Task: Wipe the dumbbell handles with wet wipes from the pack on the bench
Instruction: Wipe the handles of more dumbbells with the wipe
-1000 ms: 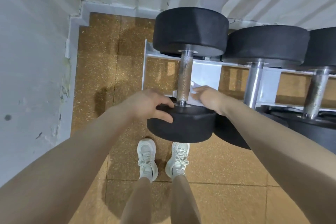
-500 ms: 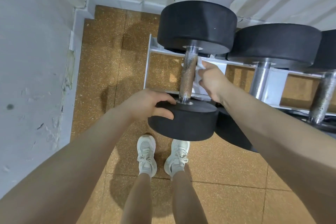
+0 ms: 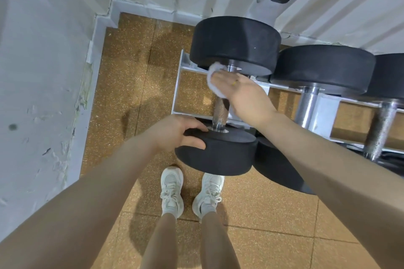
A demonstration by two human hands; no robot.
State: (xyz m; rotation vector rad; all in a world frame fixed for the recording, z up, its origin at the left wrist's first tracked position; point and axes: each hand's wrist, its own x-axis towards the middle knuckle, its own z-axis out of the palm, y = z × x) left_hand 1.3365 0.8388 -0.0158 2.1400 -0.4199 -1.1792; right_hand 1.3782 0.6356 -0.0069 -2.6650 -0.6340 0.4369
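A black dumbbell lies on a white rack, its knurled steel handle (image 3: 220,113) running away from me between a near head (image 3: 218,155) and a far head (image 3: 235,43). My right hand (image 3: 242,91) wraps a white wet wipe (image 3: 213,81) round the upper part of that handle, just below the far head. My left hand (image 3: 175,132) grips the top left edge of the near head, thumb on its side. The wipe pack and bench are out of view.
Two more dumbbells (image 3: 323,70) (image 3: 381,124) lie to the right on the same white rack (image 3: 181,85). A white wall (image 3: 39,72) closes off the left side and the back. My feet in pale trainers (image 3: 171,192) stand on brown speckled floor below the near head.
My right hand has slid the wipe up the handle from the near head to just under the far head. My left hand has stayed on the near head.
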